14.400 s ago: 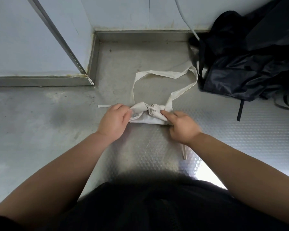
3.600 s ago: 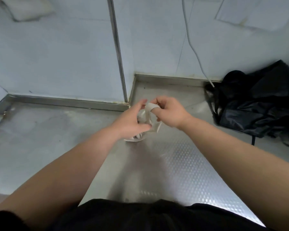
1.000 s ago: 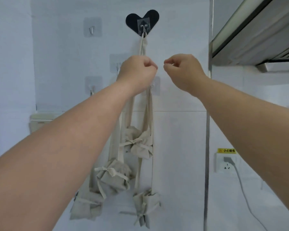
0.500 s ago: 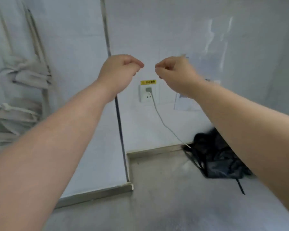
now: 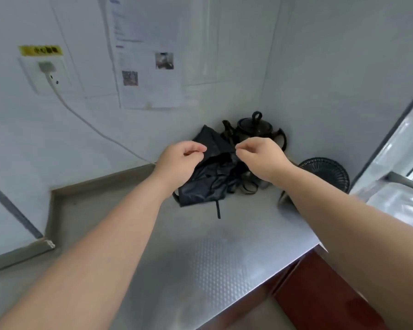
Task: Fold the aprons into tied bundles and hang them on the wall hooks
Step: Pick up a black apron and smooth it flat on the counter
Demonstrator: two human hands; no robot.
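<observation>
Hands (image 5: 221, 154) empty, pinched; dark apron pile (image 5: 208, 177) crumpled

Yellow warning label (image 5: 41, 50) above wall socket (image 5: 47, 75): dark characters, too blurred to read. Printed notice (image 5: 146, 55) taped on wall: text and photos illegible.

Two bare forearms, left hand (image 5: 181, 160) and right hand (image 5: 260, 156), no sleeves, rings or watch.
</observation>
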